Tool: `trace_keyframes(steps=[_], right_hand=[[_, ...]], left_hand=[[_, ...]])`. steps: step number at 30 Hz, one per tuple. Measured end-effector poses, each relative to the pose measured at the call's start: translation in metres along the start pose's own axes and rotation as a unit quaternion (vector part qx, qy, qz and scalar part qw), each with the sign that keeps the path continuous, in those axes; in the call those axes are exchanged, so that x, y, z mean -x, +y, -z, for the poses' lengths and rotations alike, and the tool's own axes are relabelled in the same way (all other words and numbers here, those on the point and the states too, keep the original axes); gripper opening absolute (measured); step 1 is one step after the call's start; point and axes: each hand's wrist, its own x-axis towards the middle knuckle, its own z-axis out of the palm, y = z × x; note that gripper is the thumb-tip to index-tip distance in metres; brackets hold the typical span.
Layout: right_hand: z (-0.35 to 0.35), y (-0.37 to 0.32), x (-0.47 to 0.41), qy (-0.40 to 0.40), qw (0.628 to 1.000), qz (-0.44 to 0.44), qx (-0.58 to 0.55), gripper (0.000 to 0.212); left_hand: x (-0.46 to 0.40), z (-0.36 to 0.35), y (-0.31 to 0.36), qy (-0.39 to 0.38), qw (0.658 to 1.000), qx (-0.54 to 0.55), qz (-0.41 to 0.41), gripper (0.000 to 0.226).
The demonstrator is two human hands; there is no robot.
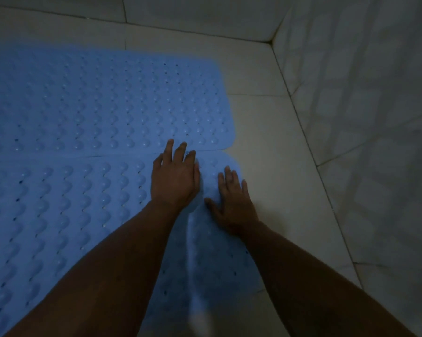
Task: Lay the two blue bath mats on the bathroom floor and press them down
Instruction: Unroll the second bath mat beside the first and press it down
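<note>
Two blue bath mats with rows of bumps and small holes lie side by side on the pale tiled floor (266, 132). The far mat (103, 100) lies flat, and the near mat (59, 210) meets it along a seam. My left hand (174, 176) rests flat on the near mat's far right corner, its fingertips reaching the seam. My right hand (233, 203) presses flat with spread fingers on the same mat's right edge. A raised ridge in the near mat runs toward me between my forearms.
A tiled wall (365, 117) rises on the right and another at the back, meeting in a corner (272, 42). Bare floor tiles run between the mats' right edges and the right wall. The room is dim.
</note>
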Motion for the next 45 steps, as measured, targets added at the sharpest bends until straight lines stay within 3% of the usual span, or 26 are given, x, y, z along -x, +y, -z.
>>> trace_keyframes(steps=[3,9,12,15,18,23,27,30,33,41,43,45], right_hand=[[-0.01,-0.005,0.002,0.066,0.998,-0.006,0.0,0.082],[-0.016,-0.003,-0.002,0.074,0.997,-0.003,-0.017,0.087],[-0.014,0.0,-0.001,0.026,0.999,0.003,-0.025,0.099],[0.009,0.004,-0.008,-0.082,0.994,-0.002,-0.078,0.107],[0.059,0.004,-0.026,-0.186,0.969,-0.048,-0.157,0.092],[0.098,0.009,-0.047,-0.003,0.966,-0.075,-0.248,0.059],[0.095,0.017,-0.061,0.095,0.966,-0.036,-0.238,0.041],[0.085,0.033,-0.076,0.159,0.963,-0.01,-0.216,0.038],[0.068,0.043,-0.09,0.217,0.951,0.023,-0.217,0.033],[0.05,0.028,-0.091,0.232,0.939,0.06,-0.247,0.035],[0.064,0.023,-0.089,0.175,0.955,0.067,-0.231,0.034],[0.081,0.016,-0.093,0.093,0.98,0.045,-0.168,0.046]], left_hand=[[0.002,-0.008,-0.008,0.006,1.0,-0.002,-0.012,0.049],[-0.001,-0.026,-0.022,0.045,0.999,0.004,-0.016,0.046],[0.002,-0.027,-0.024,0.043,0.999,0.011,-0.008,0.048],[0.0,-0.018,-0.024,0.026,0.999,0.02,0.014,0.05],[-0.007,-0.01,-0.016,0.006,0.999,0.018,0.032,0.053],[0.003,-0.019,0.016,-0.046,0.999,0.021,-0.003,0.061],[0.027,-0.053,0.046,-0.156,0.987,-0.001,-0.048,0.075],[0.042,-0.067,0.054,-0.139,0.987,-0.04,-0.064,0.089],[0.045,-0.074,0.051,-0.107,0.991,-0.037,-0.071,0.09],[0.042,-0.074,0.045,-0.152,0.987,0.008,-0.058,0.101],[0.032,-0.065,0.043,-0.219,0.974,0.019,-0.057,0.106],[0.012,-0.04,0.038,-0.305,0.95,0.015,-0.06,0.098]])
